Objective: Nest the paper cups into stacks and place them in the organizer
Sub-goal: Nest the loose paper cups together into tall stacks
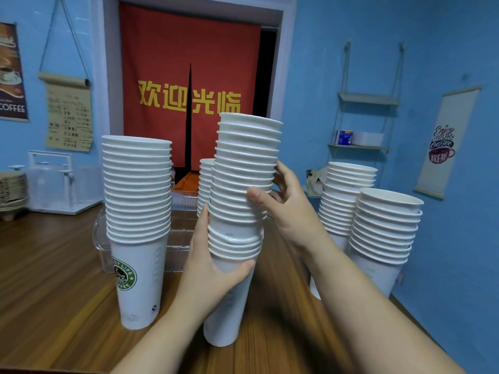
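A tall stack of white paper cups (240,171) stands in the middle of the wooden table. My left hand (213,268) grips its lower cups. My right hand (283,201) grips the upper section, which sits partly nested in the lower one with a gap showing. To the left stands another tall stack (137,190) with a green logo on its bottom cup. Two more stacks (345,198) (383,228) stand at the right. A shorter stack (205,182) shows behind the held one. A clear plastic organizer (178,238) lies behind the stacks, mostly hidden.
The wooden table (54,265) runs up to a blue wall on the right. At the back left are a clear container (51,182) and a pile of brown sleeves (12,190). A red curtain hangs in the doorway behind.
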The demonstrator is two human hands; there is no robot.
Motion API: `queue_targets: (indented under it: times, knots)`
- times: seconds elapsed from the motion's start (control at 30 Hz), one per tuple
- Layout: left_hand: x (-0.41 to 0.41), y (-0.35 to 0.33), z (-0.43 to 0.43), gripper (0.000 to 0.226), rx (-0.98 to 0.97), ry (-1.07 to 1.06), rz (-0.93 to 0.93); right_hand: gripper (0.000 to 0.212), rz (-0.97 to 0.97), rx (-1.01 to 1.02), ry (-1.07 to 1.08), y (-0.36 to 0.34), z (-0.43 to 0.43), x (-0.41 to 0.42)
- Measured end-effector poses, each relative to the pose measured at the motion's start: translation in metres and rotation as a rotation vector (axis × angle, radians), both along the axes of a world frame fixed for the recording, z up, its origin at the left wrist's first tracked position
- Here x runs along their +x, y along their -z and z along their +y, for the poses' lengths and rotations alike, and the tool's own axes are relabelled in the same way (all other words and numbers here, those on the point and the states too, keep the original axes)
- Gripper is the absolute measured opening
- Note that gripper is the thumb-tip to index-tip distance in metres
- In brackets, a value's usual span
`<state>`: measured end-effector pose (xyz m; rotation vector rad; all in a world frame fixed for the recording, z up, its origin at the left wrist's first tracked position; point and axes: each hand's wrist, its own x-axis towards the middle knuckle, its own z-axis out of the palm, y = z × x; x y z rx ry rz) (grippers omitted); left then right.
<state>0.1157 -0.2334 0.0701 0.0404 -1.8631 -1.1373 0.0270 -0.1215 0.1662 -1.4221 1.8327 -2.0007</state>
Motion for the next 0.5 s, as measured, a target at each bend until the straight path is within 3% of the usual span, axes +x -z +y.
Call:
queue_targets:
  times: [0.17, 0.27, 0.37, 0.43, 0.5]
  knots:
    - [0.003, 0.001, -0.001, 0.106, 0.003, -0.017, 0.0, 0.101, -0.063, 0.096, -0.08, 0.031, -0.004, -0.001]
    - [0.008, 0.002, -0.003, 0.107, -0.012, -0.03, -0.06, 0.067, -0.058, 0.143, -0.158, 0.062, -0.012, 0.001]
    - [0.023, 0.006, -0.011, 0.104, -0.023, 0.035, -0.131, 0.063, -0.064, 0.129, -0.171, 0.073, -0.015, 0.003]
    - [0.04, 0.009, -0.018, 0.086, -0.029, 0.015, -0.14, 0.077, -0.087, 0.15, -0.164, 0.078, -0.014, -0.001]
    - [0.059, 0.014, -0.024, 0.048, 0.003, -0.167, -0.019, 0.093, -0.095, 0.192, -0.152, 0.084, -0.011, -0.002]
